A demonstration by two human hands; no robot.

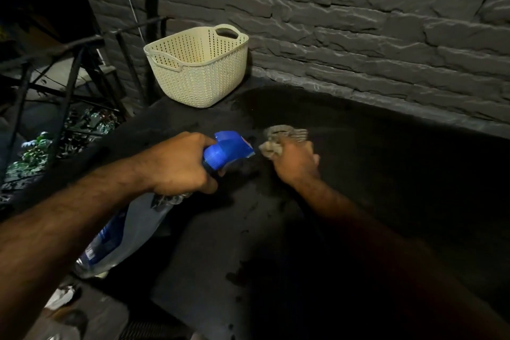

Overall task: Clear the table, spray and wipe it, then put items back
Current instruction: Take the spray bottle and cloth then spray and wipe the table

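Observation:
My left hand (179,163) grips the neck of a clear spray bottle (129,232) with a blue trigger head, held tilted above the dark table (372,201), its nozzle pointing right toward the cloth. My right hand (296,160) is closed on a crumpled grey-beige cloth (285,135) that presses on the tabletop near its middle. Wet dark patches show on the surface around and beyond the cloth.
A cream plastic woven-pattern basket (198,69) stands at the table's far left corner against the grey stone wall (358,22). Black metal railings (69,63) and green leaves (36,152) lie off the left edge.

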